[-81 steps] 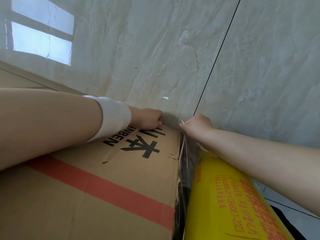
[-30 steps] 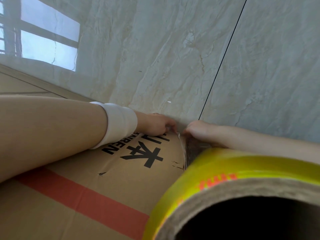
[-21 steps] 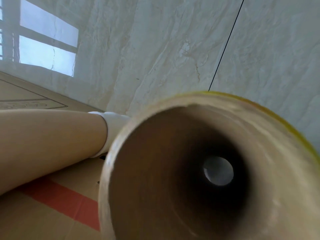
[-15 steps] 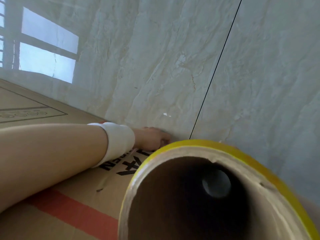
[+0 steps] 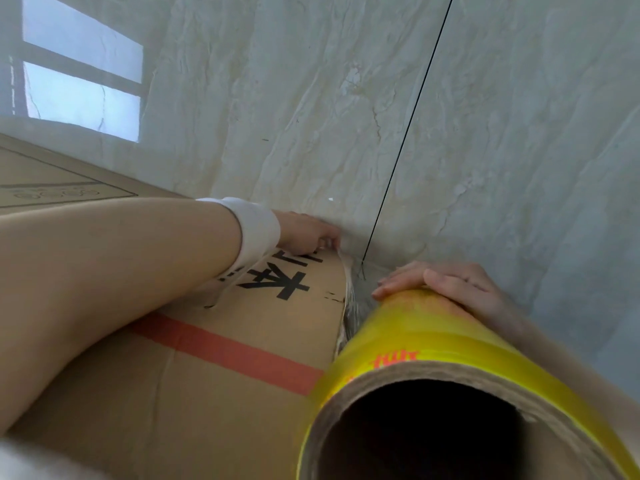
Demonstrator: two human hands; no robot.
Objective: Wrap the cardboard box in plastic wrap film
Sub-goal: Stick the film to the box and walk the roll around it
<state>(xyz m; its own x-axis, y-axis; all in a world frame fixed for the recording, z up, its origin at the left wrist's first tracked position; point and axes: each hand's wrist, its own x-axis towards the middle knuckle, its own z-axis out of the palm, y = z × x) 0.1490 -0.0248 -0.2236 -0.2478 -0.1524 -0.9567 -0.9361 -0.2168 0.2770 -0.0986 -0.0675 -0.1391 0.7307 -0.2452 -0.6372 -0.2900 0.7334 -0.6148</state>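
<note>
The right hand (image 5: 450, 282) has left the far corner of the cardboard box (image 5: 242, 341) to grasp the roll (image 5: 433, 341) beside its right edge, while the left hand (image 5: 308, 233), apparently still pinching the film (image 5: 353, 292) there, anchors the wrap.

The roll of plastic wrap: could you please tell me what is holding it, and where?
The right hand grips the roll over its far end. The left hand seems to pinch the film at the box corner.

The cardboard box (image 5: 225, 393) lies on the pale, glossy marble tile floor (image 5: 519, 133).
</note>
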